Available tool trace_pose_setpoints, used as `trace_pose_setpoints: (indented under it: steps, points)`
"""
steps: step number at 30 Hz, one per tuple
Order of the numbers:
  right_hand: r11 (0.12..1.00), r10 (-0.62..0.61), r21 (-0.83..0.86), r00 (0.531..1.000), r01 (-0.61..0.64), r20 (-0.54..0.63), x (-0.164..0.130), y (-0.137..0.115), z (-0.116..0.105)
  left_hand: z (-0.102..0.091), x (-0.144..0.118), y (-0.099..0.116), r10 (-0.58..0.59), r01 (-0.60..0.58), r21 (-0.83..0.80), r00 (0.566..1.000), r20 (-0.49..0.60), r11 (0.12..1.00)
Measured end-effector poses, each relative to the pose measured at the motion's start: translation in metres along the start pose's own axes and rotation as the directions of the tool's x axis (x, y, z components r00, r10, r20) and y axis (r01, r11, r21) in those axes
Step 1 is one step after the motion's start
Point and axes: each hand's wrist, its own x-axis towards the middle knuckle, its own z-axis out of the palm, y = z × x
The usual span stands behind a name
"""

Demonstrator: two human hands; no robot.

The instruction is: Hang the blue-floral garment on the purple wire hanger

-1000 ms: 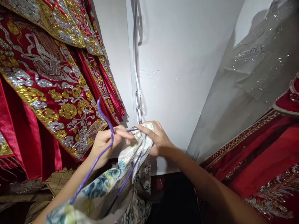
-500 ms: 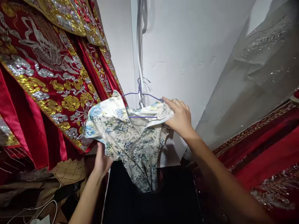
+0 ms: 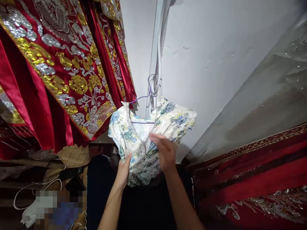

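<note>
A short-sleeved white blouse [image 3: 136,147] with blue and yellow flowers hangs in front of me on a thin purple wire hanger [image 3: 141,97]. Both shoulders drape over the hanger, and the V-shaped neckline gapes over its lower bar. My left hand [image 3: 124,167] grips the blouse's left side, thumb on the front and the other fingers hidden behind the cloth. Over the right front, near the neckline edge, is my right hand [image 3: 165,151], its fingers stretched out and slightly blurred. The lower part of the blouse bunches in folds.
Red garments [image 3: 79,83] with gold and silver sequins hang at the left. A pale strap [image 3: 158,48] runs down the white wall [image 3: 203,64] to the hanger. Red beaded fabric [image 3: 259,179] and a translucent cover [image 3: 247,105] stand at the right. A white cable [image 3: 22,193] lies lower left.
My right hand has let go of the right shoulder and come down to the blouse's front. The right shoulder now spreads out over the hanger. My left hand has closed on the side.
</note>
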Motion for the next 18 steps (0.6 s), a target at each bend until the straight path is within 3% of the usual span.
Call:
trace_pose_setpoints:
  steps: [1,2,4,6,10,14,16,18]
  points:
    - [0.994,0.098,-0.022,0.983,-0.103,-0.156,-0.017,0.019,0.001,0.000,-0.003,-0.001,0.009,-0.009,-0.005,0.999,0.032,1.000]
    - [0.975,0.204,-0.050,0.957,-0.218,-0.209,-0.031,0.038,0.003,0.000,-0.007,-0.002,0.019,-0.018,-0.014,0.997,0.071,1.000]
    - [0.922,0.375,-0.058,0.919,-0.384,-0.125,-0.049,0.067,0.006,0.004,-0.014,-0.004,0.032,-0.031,-0.012,0.991,0.127,0.999]
    - [0.894,0.442,-0.076,0.897,-0.442,-0.017,-0.051,0.080,0.008,0.008,-0.018,-0.003,0.020,-0.025,0.033,0.988,0.150,0.999]
    - [0.910,0.403,-0.122,0.914,-0.396,0.036,-0.042,0.070,0.000,0.011,-0.019,0.005,-0.006,-0.006,0.109,0.993,0.115,0.994]
    - [0.882,0.471,0.009,0.882,-0.471,0.022,-0.051,0.059,-0.012,0.001,-0.014,0.000,0.118,-0.094,0.254,0.990,-0.083,0.963]
    - [0.860,0.509,0.044,0.861,-0.509,0.006,-0.056,0.059,-0.016,-0.003,-0.015,-0.010,0.307,-0.205,0.362,0.917,-0.253,0.909]
    - [0.853,0.522,-0.003,0.852,-0.522,0.034,-0.058,0.060,-0.016,0.000,-0.019,-0.019,0.507,-0.346,0.473,0.819,-0.270,0.810]
